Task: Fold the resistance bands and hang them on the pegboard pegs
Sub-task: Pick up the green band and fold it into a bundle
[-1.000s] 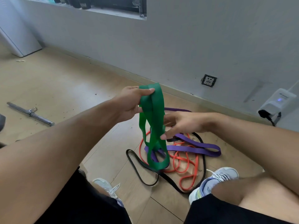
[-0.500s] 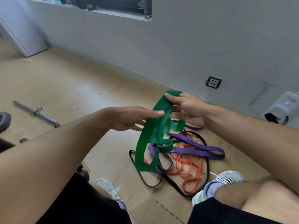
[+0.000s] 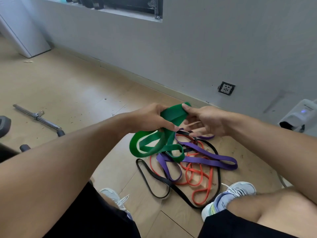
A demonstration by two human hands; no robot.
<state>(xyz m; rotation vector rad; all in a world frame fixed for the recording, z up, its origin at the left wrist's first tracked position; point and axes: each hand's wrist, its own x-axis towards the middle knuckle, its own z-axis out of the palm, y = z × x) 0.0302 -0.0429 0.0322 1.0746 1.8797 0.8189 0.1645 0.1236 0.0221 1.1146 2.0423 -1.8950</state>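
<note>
Wooden floor [image 3: 68,86] beneath, both hands [image 3: 151,119] pinch the floppy green band [image 3: 154,146] at its gathered top.

Green band [image 3: 169,115]: upper fold hidden inside both hands' grip; hanging loops motion-blurred. Black band [image 3: 154,177]: partly buried under purple band [image 3: 211,157]. White device [image 3: 299,115], perhaps a charger: cut by right edge.

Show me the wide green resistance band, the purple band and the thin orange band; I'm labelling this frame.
Wide green resistance band [image 3: 135,146], head view: hanging loop's left bend.
Purple band [image 3: 221,161], head view: right-hand strap.
Thin orange band [image 3: 209,182], head view: right strand.
</note>
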